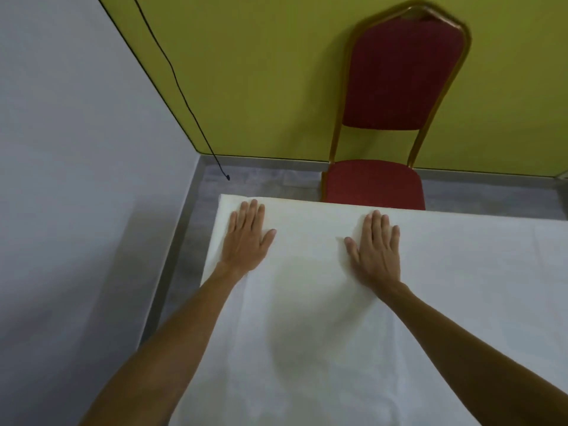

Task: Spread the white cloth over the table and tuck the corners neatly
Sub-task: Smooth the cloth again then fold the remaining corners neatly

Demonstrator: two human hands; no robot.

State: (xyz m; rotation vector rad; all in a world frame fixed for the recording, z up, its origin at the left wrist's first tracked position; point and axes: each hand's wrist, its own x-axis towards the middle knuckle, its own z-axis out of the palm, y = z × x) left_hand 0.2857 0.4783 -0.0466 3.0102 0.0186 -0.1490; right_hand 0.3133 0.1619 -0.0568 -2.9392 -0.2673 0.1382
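Note:
The white cloth (445, 272) lies flat over the table and covers all of the top that I can see, running off the frame to the right and bottom. My left hand (247, 238) rests palm down on the cloth near the far left corner, fingers spread. My right hand (376, 247) presses flat on the cloth about a forearm's length to the right, close to the far edge. Neither hand grips anything. The cloth drops over the left edge; the table beneath is hidden.
A red padded chair (399, 84) with a gold frame stands against the yellow-green wall just beyond the table's far edge. A black cable (184, 99) hangs down the wall corner to the grey floor (261, 179). A pale grey wall runs close along the left.

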